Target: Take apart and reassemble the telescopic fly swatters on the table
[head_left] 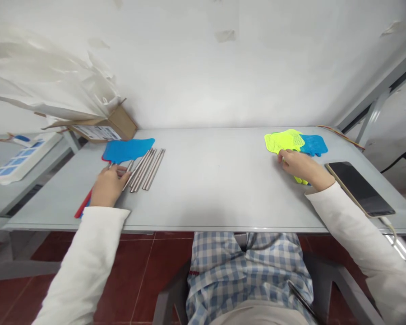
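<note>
So nearest, the bare left hand has its fingers curled at the neck of a smooth, glossy blue plastic paddle head; can't tell if they're really gripping. Slim round silvery metal tubes lie right beside it on the pale grey worktop, so a careless knuckle could set them rolling. On the other side, the right hand pinches the stem of a neon-yellow perforated plastic head. That overlaps a blue perforated plastic head, so a snag might drag both. Brown cardboard box at back left.
</note>
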Demonstrator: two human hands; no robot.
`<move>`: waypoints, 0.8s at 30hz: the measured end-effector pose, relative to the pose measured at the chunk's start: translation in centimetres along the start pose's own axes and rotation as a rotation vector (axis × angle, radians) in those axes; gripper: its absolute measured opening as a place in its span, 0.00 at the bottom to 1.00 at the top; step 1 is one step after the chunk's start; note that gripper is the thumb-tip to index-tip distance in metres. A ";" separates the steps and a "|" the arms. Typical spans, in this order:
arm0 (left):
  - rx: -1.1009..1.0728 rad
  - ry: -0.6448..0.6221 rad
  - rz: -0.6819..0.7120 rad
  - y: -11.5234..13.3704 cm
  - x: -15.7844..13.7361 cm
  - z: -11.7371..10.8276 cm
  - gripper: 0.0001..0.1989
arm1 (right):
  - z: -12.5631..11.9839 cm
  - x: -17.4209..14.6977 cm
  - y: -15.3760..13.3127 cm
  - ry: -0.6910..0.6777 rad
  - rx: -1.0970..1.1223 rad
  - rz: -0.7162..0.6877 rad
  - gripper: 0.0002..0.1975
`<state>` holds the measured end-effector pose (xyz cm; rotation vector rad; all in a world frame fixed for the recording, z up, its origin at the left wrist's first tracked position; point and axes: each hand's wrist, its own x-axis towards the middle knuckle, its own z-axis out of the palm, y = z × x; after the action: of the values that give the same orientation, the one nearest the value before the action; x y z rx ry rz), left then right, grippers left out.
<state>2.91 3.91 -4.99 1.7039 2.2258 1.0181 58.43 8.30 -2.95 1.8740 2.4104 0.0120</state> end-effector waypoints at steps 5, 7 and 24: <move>0.256 -0.033 -0.105 0.4 0.8 -0.6 0.08 | -0.4 -0.2 0.7 0.020 -0.008 0.028 0.14; 0.296 0.013 -0.129 1.4 0.4 -1.1 0.08 | -0.5 -0.3 0.2 0.082 0.033 0.006 0.14; -1.007 -0.963 0.069 23.9 -8.2 12.1 0.13 | -0.7 4.0 -12.2 -0.014 2.032 -0.074 0.22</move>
<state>30.77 4.45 -2.07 1.3076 0.8171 0.8099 45.57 9.21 -3.24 1.6113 2.0964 -3.2284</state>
